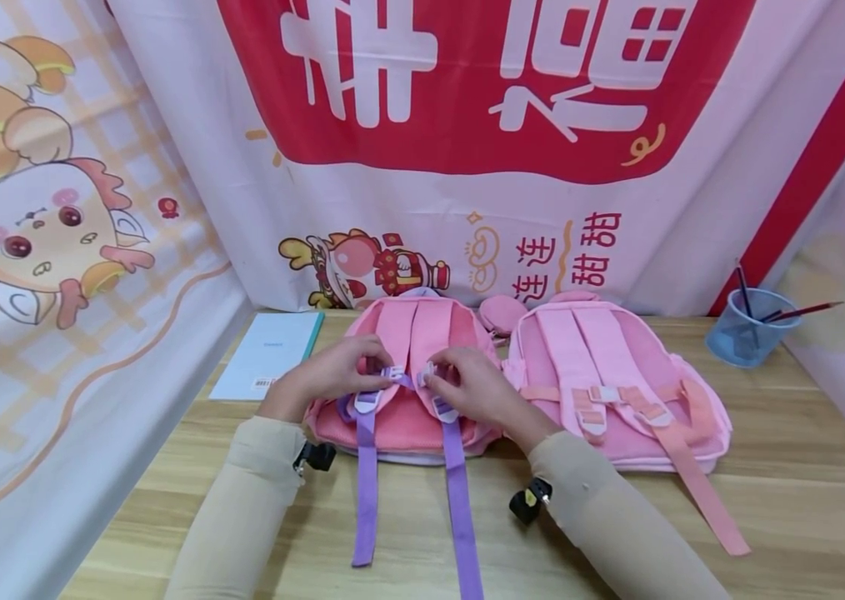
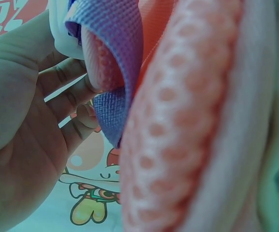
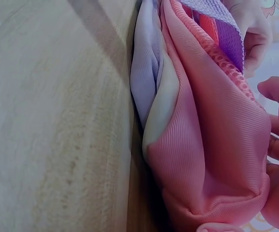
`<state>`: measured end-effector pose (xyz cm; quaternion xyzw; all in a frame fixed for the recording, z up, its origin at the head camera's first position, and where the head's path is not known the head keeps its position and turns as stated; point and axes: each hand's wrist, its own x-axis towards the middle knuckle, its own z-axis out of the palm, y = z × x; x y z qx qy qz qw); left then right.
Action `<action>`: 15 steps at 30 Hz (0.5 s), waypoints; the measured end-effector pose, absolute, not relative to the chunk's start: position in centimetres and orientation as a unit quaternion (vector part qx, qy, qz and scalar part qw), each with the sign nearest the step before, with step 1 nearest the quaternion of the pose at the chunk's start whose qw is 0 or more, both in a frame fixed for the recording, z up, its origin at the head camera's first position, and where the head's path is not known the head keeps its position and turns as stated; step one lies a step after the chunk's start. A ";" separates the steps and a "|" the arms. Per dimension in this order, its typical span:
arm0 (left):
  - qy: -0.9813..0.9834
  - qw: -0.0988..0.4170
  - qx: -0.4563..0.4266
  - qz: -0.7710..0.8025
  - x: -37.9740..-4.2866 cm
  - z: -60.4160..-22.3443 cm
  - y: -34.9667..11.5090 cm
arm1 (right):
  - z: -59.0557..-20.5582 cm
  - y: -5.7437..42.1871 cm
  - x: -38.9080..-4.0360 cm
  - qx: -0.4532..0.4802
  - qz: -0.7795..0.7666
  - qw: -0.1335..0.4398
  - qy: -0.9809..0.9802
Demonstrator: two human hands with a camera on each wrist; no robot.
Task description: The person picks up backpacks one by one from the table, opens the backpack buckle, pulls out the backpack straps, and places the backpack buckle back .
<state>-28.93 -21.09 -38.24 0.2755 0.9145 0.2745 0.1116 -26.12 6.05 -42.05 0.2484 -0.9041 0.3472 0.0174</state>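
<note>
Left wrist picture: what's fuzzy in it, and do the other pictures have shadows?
Left wrist view: the pink bag is blurry along its near edge, the purple strap sharper; right wrist view: a dark shadow stripe on the table; head view: faint shade beside the left sleeve.

Head view downward, wrist views close, backpack (image 1: pixel 406 427) shared
</note>
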 end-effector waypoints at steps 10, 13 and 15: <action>0.918 0.115 0.266 0.271 -28.9 -38.4 -21.1 | -42.1 6.1 -26.2 0.241 0.328 0.011 -0.913; 0.919 0.113 0.265 0.269 -28.9 -38.3 -21.1 | -42.1 6.1 -26.1 0.246 0.299 0.023 -0.922; 0.919 0.112 0.264 0.269 -28.9 -38.3 -21.1 | -42.1 6.1 -26.0 0.255 0.271 0.031 -0.928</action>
